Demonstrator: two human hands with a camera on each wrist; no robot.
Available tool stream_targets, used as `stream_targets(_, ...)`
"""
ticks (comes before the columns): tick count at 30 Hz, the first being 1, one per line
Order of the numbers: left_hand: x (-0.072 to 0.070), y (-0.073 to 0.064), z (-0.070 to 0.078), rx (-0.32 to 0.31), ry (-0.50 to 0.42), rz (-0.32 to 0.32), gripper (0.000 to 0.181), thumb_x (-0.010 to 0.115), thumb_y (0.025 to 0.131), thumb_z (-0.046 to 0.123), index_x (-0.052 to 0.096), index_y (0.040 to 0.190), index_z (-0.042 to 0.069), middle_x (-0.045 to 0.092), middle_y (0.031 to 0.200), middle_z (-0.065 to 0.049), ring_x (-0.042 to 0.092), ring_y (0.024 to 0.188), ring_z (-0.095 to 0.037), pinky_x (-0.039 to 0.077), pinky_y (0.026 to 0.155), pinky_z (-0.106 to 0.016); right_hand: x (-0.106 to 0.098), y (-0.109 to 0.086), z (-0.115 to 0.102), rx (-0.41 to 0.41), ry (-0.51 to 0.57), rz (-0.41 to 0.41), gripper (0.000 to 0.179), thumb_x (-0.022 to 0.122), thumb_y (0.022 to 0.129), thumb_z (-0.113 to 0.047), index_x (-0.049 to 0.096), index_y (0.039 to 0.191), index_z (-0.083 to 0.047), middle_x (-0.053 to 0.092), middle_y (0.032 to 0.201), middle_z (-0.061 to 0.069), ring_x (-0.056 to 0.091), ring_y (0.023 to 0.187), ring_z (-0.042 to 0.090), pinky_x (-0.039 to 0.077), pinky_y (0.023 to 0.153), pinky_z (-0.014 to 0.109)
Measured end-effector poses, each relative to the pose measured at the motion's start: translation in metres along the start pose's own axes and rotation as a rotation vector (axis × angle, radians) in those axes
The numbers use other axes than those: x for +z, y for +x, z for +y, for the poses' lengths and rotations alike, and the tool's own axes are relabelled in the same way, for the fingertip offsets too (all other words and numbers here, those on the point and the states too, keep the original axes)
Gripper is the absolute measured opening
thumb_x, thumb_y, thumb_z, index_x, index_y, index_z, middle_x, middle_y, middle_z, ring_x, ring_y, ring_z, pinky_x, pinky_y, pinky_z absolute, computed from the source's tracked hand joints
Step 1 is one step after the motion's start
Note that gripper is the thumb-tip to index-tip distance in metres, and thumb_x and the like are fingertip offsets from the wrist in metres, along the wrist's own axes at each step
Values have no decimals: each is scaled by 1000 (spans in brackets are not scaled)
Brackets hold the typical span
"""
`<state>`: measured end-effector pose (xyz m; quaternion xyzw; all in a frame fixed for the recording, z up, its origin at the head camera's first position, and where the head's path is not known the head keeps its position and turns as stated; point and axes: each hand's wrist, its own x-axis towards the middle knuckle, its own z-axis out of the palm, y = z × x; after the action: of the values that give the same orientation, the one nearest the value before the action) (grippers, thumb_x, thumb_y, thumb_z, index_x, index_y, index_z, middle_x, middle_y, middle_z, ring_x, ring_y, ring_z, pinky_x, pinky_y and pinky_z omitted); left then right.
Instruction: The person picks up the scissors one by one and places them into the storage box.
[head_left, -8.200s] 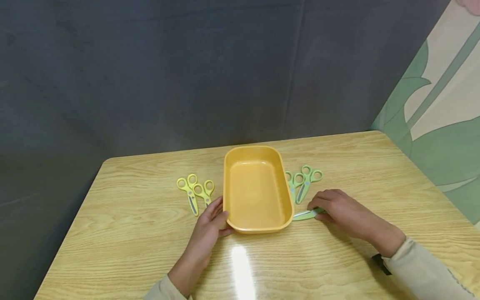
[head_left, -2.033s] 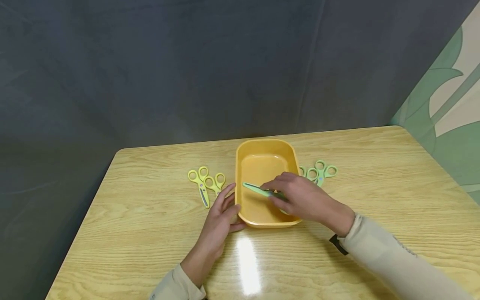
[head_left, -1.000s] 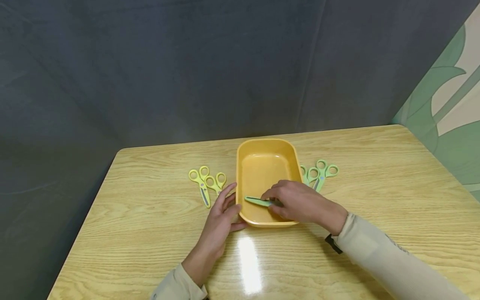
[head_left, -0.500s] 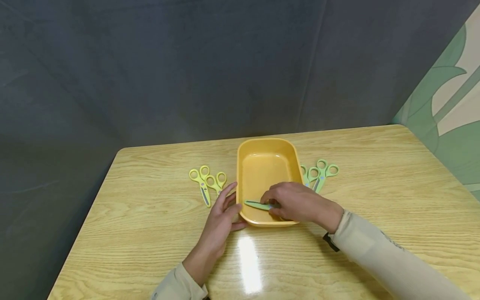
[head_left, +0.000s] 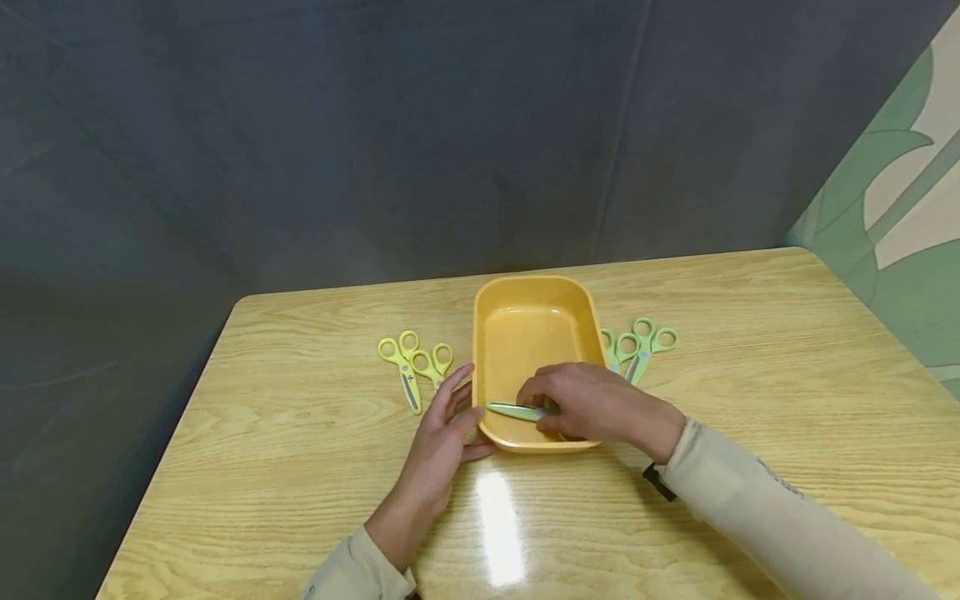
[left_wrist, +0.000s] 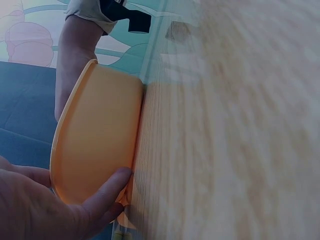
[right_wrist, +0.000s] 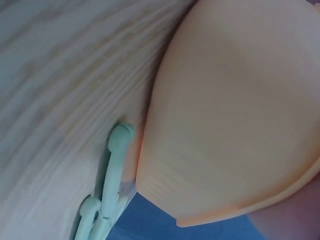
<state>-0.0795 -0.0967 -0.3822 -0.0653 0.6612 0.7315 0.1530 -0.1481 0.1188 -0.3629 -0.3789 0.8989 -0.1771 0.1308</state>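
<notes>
A yellow-orange plastic tray (head_left: 528,342) sits on the table. My left hand (head_left: 431,450) holds its near left corner, thumb at the rim and other fingers along the outer walls; in the left wrist view the left hand (left_wrist: 65,207) has one fingertip low on the wall close to the tabletop. My right hand (head_left: 581,404) reaches over the right rim and grips green scissors (head_left: 513,410) inside the tray, low over its bottom at the near end. The blades point left and the handles are hidden under the hand. The right wrist view mostly shows the tray's outer wall (right_wrist: 225,110).
Two yellow scissors (head_left: 407,379) lie left of the tray, one partly behind my left hand. To its right are two more green scissors (head_left: 641,350), partly covered by tray and arm; their handles (right_wrist: 115,165) show in the right wrist view. A dark curtain (head_left: 420,150) hangs behind the table.
My right hand has brought the green scissors from the table at the right into the tray, then lowered them toward the near end. My left hand keeps hold of the tray.
</notes>
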Motion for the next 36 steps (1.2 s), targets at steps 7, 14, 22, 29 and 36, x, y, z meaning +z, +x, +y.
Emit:
stream_targets(7, 0, 1, 0, 7, 1, -5, 55, 46, 102, 15, 33, 153, 32, 36, 157, -7, 60, 119, -31, 59, 84, -43, -9, -4, 2, 29, 84, 10, 33, 79, 84, -16, 71, 116, -19, 69, 98, -8, 62, 84, 8, 53, 75, 26)
stream_targets(14, 1, 1, 1, 10, 3, -4, 56, 47, 102, 15, 33, 153, 31, 36, 157, -7, 61, 118, -31, 59, 84, -43, -25, -18, 9, 24, 89, 160, 31, 75, 88, -16, 70, 118, -15, 70, 96, -8, 62, 83, 6, 53, 72, 26)
stream_targets(22, 0, 0, 0, 7, 3, 7, 56, 47, 102, 15, 33, 154, 30, 35, 158, -9, 61, 116, -31, 60, 83, -43, -36, -33, 15, 41, 124, 270, 25, 68, 93, -14, 69, 118, -16, 68, 91, -10, 61, 83, 4, 53, 67, 25)
stream_targets(29, -1, -1, 0, 14, 2, -2, 56, 46, 102, 15, 32, 154, 29, 34, 158, -11, 60, 119, -32, 60, 84, -43, -35, -40, 17, 31, 90, 317, 22, 68, 94, -17, 71, 115, -15, 70, 94, -7, 62, 83, 5, 54, 67, 27)
stream_targets(36, 0, -1, 1, 21, 14, -19, 55, 44, 103, 15, 32, 154, 30, 34, 158, -12, 59, 119, -32, 59, 84, -42, -33, -51, 27, 40, 50, 386, 25, 68, 92, -10, 70, 116, -16, 71, 101, -7, 61, 86, 5, 55, 71, 31)
